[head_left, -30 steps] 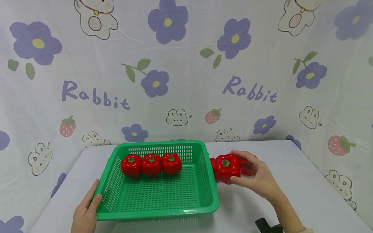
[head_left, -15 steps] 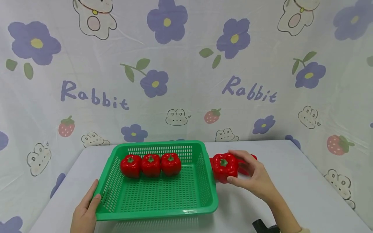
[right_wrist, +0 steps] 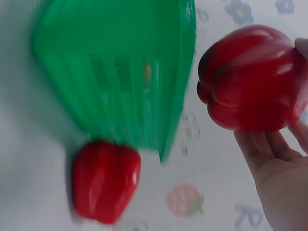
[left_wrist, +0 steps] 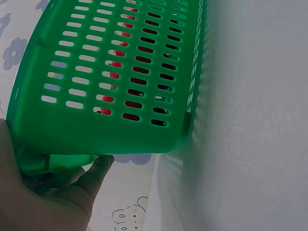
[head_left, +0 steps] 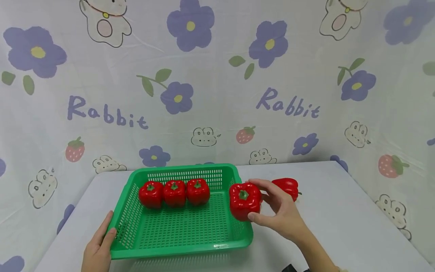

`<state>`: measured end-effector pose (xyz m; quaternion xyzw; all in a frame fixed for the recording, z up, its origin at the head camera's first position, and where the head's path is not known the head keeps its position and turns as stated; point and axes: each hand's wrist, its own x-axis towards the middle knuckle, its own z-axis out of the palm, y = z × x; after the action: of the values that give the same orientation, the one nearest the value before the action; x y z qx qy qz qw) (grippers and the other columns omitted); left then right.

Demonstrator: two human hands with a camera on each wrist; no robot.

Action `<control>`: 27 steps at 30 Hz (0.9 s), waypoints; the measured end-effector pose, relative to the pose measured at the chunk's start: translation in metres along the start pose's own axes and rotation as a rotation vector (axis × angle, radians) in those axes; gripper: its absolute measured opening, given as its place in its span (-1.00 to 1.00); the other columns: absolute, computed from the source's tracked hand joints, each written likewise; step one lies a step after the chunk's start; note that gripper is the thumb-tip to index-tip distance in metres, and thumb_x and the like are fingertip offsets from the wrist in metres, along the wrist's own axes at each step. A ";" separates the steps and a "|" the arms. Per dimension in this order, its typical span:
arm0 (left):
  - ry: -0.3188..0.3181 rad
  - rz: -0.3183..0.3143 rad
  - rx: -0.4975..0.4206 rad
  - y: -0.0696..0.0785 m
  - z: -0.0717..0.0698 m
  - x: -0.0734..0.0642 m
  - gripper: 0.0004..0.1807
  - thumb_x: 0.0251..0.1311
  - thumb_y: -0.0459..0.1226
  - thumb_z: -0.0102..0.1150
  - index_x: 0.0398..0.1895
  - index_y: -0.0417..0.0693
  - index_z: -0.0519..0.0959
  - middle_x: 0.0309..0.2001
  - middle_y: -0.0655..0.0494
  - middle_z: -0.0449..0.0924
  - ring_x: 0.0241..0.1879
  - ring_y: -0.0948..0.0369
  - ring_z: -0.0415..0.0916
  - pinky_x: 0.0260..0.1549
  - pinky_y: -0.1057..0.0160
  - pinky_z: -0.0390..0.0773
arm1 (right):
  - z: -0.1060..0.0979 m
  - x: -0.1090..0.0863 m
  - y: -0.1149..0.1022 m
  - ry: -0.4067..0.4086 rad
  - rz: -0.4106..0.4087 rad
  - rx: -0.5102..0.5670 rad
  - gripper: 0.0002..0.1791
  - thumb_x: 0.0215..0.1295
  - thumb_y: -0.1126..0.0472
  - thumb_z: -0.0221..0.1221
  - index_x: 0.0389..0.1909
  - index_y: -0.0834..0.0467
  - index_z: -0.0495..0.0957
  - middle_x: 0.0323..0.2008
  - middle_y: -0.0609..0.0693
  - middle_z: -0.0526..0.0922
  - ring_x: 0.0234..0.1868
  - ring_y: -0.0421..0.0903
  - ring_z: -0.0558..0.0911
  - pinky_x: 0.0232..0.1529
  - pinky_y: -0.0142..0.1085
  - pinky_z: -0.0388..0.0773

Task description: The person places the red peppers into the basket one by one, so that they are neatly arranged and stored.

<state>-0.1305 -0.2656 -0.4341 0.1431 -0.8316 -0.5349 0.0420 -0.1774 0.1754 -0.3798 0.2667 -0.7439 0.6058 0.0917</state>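
My left hand (head_left: pixel 98 247) grips the left end of a green slotted plastic basket (head_left: pixel 183 251), thumb over the rim. In the left wrist view the fingers (left_wrist: pixel 96 175) hold on at the basket's end. A glossy red bell pepper (head_left: pixel 244 207) is pinched between the thumb and fingers of my right hand (head_left: pixel 280 213), stem side facing the head camera. It overlaps the basket's right rim in the head view; the right wrist view shows it raised above the rim. Three more red bell peppers (head_left: pixel 175 194) stand in a row along the basket's back side.
On the white table (head_left: pixel 340 211), right of the basket, another red bell pepper (head_left: pixel 287 187) lies on its side, stem to the right. The right wrist view shows a bell pepper (right_wrist: pixel 105 183) close against the basket's outer side. A printed cloth (head_left: pixel 210 83) hangs behind.
My right hand has carried its bell pepper leftward from beside the basket to its right rim. More of the bell pepper lying on the right now shows. My left hand keeps its grip.
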 end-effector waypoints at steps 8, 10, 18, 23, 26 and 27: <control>-0.004 -0.003 0.000 -0.001 0.000 -0.002 -0.36 0.53 0.09 -0.29 0.58 0.19 -0.04 0.52 0.04 -0.07 0.47 -0.06 -0.14 0.33 -0.15 0.02 | 0.069 0.006 -0.022 -0.087 0.057 0.073 -0.25 0.06 0.19 0.48 0.30 -0.10 0.41 0.20 -0.10 0.47 0.23 -0.03 0.41 0.05 -0.14 0.55; -0.007 0.004 -0.003 -0.001 0.000 -0.003 -0.36 0.53 0.09 -0.28 0.58 0.20 -0.04 0.52 0.05 -0.08 0.47 -0.05 -0.14 0.34 -0.14 0.02 | 0.087 0.007 -0.027 -0.086 0.069 0.061 -0.25 0.04 0.14 0.49 0.28 -0.15 0.42 0.18 -0.14 0.48 0.21 -0.08 0.43 0.03 -0.16 0.56; 0.005 0.038 -0.021 0.002 0.003 -0.004 -0.35 0.53 0.09 -0.26 0.58 0.16 -0.02 0.51 0.09 -0.05 0.47 0.03 -0.12 0.36 -0.06 0.01 | 0.142 0.020 -0.031 -0.015 0.269 0.150 -0.31 0.02 0.12 0.49 0.23 -0.14 0.48 0.06 -0.15 0.53 0.12 -0.04 0.47 -0.12 -0.19 0.62; 0.011 0.070 -0.009 0.001 0.002 -0.004 -0.36 0.53 0.08 -0.25 0.57 0.14 0.00 0.51 0.08 -0.03 0.46 0.03 -0.10 0.28 0.43 0.05 | 0.171 0.035 -0.026 -0.002 0.368 0.197 -0.29 0.01 0.13 0.50 0.24 -0.01 0.48 0.03 -0.13 0.53 0.09 0.00 0.48 -0.19 -0.20 0.63; 0.016 0.080 -0.001 0.000 0.002 -0.004 -0.36 0.54 0.05 -0.24 0.57 0.11 0.01 0.51 0.07 -0.02 0.46 0.03 -0.08 0.18 0.58 0.04 | 0.188 0.043 -0.023 -0.002 0.373 0.193 -0.30 0.01 0.14 0.49 0.23 0.03 0.49 0.00 -0.17 0.54 0.07 -0.05 0.48 -0.16 -0.24 0.61; 0.016 0.080 -0.002 0.000 0.002 -0.005 -0.37 0.54 0.04 -0.24 0.57 0.11 0.01 0.51 0.07 -0.02 0.46 0.03 -0.09 0.25 0.49 0.04 | 0.194 0.045 -0.022 -0.002 0.371 0.186 -0.30 0.00 0.15 0.50 0.22 0.04 0.49 -0.01 -0.18 0.54 0.06 -0.08 0.48 -0.15 -0.26 0.60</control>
<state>-0.1265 -0.2628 -0.4345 0.1141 -0.8357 -0.5326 0.0704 -0.1678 -0.0246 -0.3883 0.1329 -0.7214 0.6780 -0.0472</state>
